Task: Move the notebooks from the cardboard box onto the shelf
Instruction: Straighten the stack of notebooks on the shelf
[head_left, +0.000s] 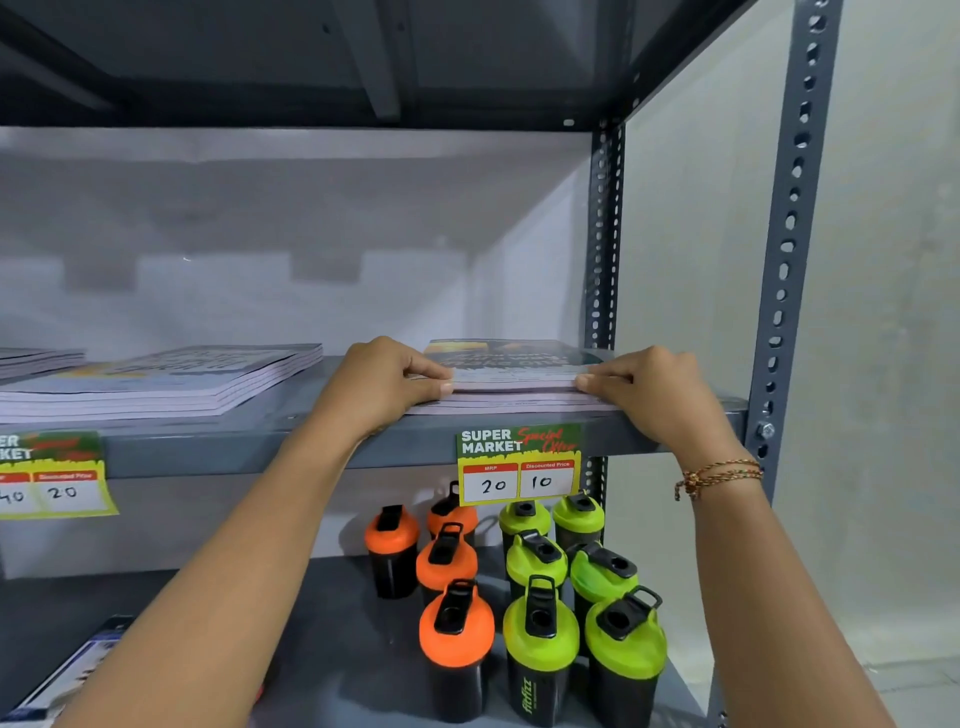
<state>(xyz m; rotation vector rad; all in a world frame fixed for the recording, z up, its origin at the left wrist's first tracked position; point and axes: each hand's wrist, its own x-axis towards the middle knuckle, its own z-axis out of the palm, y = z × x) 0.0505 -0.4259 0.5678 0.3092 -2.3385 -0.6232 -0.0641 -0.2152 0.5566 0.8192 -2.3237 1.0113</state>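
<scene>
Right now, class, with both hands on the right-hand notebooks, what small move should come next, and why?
Probably nudge the top notebook square onto the stack and let go: the left hand and right hand pinch its ends, and it already lies on the shelf.

Your grey metal shelf carries three piles of notebooks, one at the right end, a bigger one to its left, and a third barely showing at the far-left edge.

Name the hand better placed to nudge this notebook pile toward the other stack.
Probably right. The right hand presses the pile's outer edge, so it pushes toward the left stack; the left hand sits between them.
</scene>
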